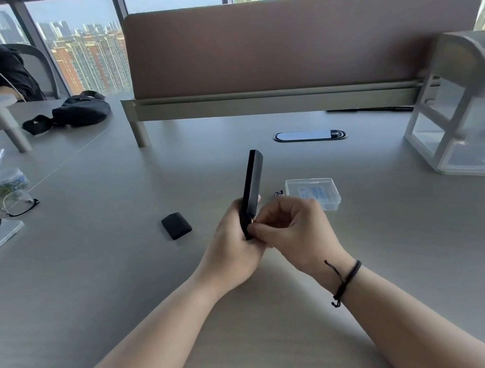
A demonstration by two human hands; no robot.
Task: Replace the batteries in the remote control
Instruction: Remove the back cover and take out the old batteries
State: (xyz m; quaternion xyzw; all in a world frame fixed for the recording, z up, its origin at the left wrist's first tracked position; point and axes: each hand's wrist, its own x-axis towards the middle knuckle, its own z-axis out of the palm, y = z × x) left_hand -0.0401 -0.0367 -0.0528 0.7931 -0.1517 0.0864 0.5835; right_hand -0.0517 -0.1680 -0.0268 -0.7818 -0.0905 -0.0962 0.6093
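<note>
Left hand [233,246]: closed round lower end of remote control [252,187]
Right hand [294,228]: fingertips pinched at its base; pinched item mostly hidden

We see a black remote [252,182], a black cover [176,225], a clear box [312,193], a black wristband [346,281] and a grey, faintly grained surface [107,261].

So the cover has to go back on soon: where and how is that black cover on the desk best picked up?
Pinch the black cover across its two long edges from above, likely with the right hand. It lies flat and alone on the desk, so only the edges give the fingers purchase.
</note>
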